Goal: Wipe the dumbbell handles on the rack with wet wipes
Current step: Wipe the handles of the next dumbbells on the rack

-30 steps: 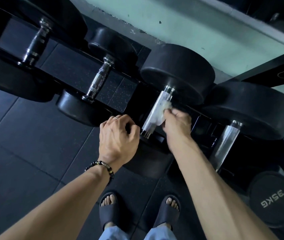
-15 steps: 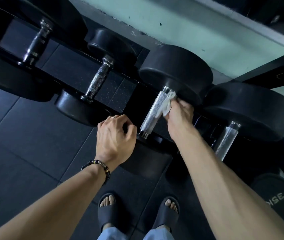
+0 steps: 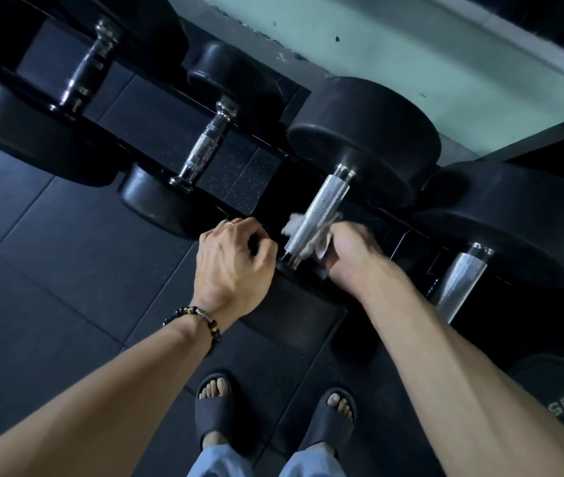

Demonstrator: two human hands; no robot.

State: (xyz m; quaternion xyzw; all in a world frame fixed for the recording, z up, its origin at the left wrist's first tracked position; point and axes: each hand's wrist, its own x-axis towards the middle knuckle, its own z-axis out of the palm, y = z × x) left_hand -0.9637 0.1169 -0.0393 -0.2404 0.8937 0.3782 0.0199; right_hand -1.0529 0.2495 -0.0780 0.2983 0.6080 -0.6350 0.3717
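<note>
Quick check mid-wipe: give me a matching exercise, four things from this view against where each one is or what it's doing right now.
Things:
1. wet wipe
2. left hand
3. right hand
4. beaded bracelet

States:
A. worn on the left wrist
B. curled on the rack's front edge
C. wrapped under the knurled handle
D. holding the wipe beside the handle's near end

Pairs: 1-C, 2-B, 3-D, 4-A

You stand on a dark floor (image 3: 50, 270) made of big rubber squares. Behind the black rack (image 3: 156, 108) you can see a pale green wall (image 3: 411, 46). The room looks dim
</note>
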